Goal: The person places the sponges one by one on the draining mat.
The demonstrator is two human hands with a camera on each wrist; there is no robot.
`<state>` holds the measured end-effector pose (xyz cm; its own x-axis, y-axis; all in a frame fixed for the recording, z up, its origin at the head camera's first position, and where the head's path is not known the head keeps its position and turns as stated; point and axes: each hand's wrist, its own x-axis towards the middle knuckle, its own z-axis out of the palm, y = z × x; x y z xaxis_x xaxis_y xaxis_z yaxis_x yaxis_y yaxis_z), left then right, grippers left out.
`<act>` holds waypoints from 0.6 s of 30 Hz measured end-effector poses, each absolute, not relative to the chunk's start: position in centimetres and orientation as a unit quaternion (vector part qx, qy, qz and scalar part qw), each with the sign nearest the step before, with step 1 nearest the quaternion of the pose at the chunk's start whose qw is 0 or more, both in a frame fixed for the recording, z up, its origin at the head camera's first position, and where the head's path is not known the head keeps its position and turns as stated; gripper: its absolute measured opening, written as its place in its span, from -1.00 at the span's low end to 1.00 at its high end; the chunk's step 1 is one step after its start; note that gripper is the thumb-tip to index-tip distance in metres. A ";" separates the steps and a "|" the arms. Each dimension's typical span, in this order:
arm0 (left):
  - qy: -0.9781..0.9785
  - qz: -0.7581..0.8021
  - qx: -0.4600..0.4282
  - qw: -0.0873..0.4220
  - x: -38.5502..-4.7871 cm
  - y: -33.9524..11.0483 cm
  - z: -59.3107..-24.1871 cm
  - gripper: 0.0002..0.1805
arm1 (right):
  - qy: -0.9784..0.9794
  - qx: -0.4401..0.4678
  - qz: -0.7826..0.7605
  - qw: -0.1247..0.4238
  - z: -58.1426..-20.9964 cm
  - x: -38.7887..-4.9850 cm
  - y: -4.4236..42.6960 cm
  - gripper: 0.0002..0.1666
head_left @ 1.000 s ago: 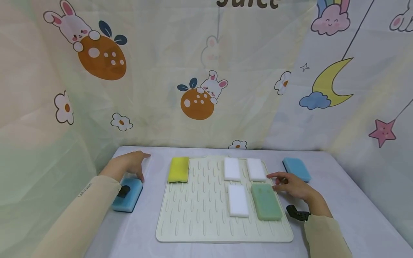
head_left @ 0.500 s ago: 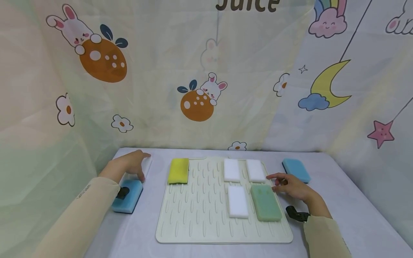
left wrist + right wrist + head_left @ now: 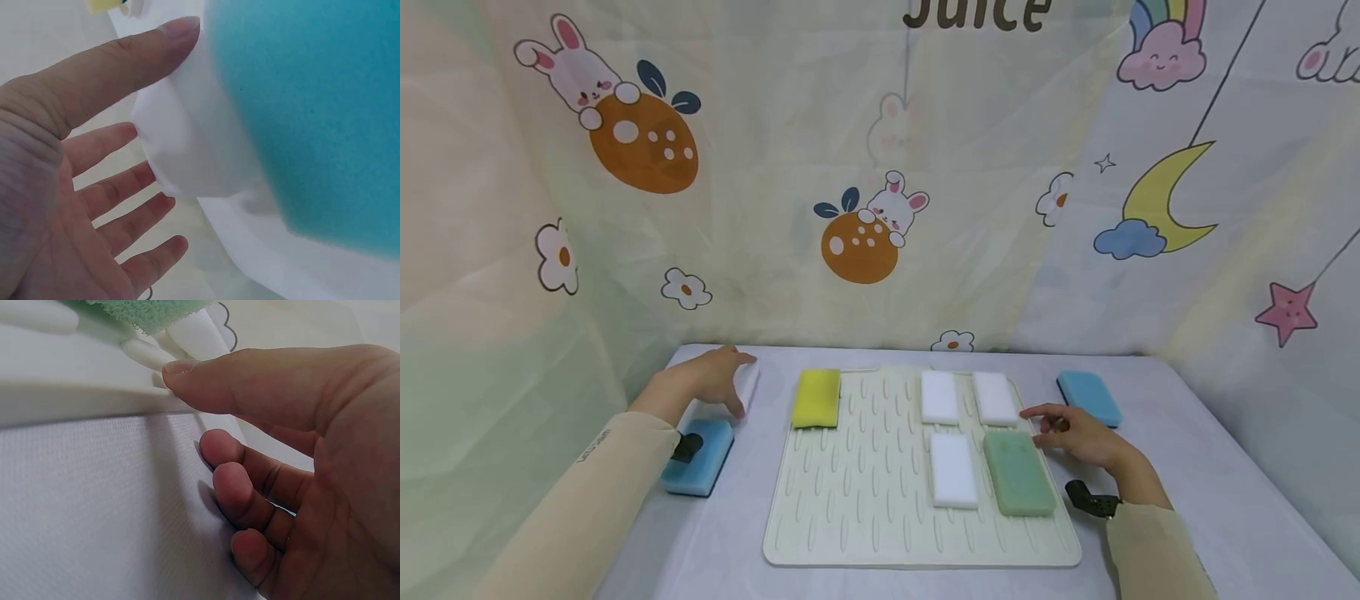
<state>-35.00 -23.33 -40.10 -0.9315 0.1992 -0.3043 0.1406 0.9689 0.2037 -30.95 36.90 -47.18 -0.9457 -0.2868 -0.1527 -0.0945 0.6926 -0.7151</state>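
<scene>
At the table's back left, my left hand (image 3: 703,385) holds a white sponge (image 3: 747,385) between thumb and fingers. In the left wrist view the thumb of the left hand (image 3: 94,156) lies on one side of the white sponge (image 3: 187,144), fingertips at its far edge. A blue sponge (image 3: 700,467) sits just in front, under the wrist. My right hand (image 3: 1078,432) rests at the mat's right edge, index finger extended beside a white sponge (image 3: 996,398). From the right wrist view, the right hand's (image 3: 275,444) thumb touches the mat rim (image 3: 81,403), other fingers loosely bent.
The ribbed mat (image 3: 850,533) also bears a yellow sponge (image 3: 816,398) at back left, two more white sponges (image 3: 939,397) and a green sponge (image 3: 1018,472) at right. Another blue sponge (image 3: 1089,397) lies beyond my right hand. A printed cloth hangs behind the table.
My left hand and the white sponge in it have shifted slightly to the right, toward the mat. My right hand stays where it was.
</scene>
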 end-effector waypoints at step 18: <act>0.981 0.069 0.120 0.139 -34.7 -21.3 -38.9 0.09 | 0.916 -0.102 -0.367 0.123 -47.2 -31.1 37.0 -0.41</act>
<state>-34.73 -21.28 -38.87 -0.9324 0.2542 -0.2569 0.2157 0.9618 0.1686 -31.05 36.96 -47.20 -0.9491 -0.2766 -0.1503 -0.0963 0.7096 -0.6979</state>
